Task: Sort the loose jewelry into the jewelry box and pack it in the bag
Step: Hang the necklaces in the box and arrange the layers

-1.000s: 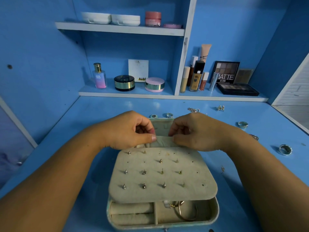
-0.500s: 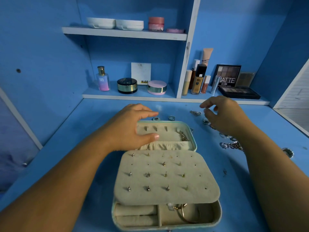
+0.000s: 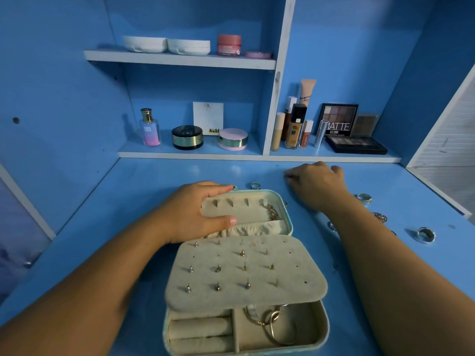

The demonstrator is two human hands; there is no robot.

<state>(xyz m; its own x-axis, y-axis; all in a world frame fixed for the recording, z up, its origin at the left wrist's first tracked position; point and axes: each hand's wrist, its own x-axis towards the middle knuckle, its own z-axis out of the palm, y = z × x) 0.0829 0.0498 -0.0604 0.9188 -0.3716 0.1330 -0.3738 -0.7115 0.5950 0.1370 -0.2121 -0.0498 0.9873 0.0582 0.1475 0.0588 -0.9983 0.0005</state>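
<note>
The pale green jewelry box (image 3: 324, 327) lies open in front of me. Its beige earring panel (image 3: 244, 274) carries several studs, and gold hoops (image 3: 272, 323) sit in the lower right compartment. My left hand (image 3: 190, 214) rests on the left side of the lid (image 3: 288, 210), fingers along the far rim and thumb over the lining. A chain (image 3: 273, 211) lies inside the lid. My right hand (image 3: 318, 186) reaches to the back right of the table, fingers curled down on a small dark jewelry piece (image 3: 291, 177).
Loose rings lie on the blue table: one (image 3: 255, 185) behind the lid, others at the right (image 3: 364, 198) (image 3: 426, 235), plus a small ornate piece (image 3: 380, 217). Cosmetics, a perfume bottle (image 3: 149, 128) and an eyeshadow palette (image 3: 356, 145) stand on the back shelf.
Both hands left the lid's pocket. My right hand moved back and right to the loose jewelry; my left hand settled onto the lid's left side.
</note>
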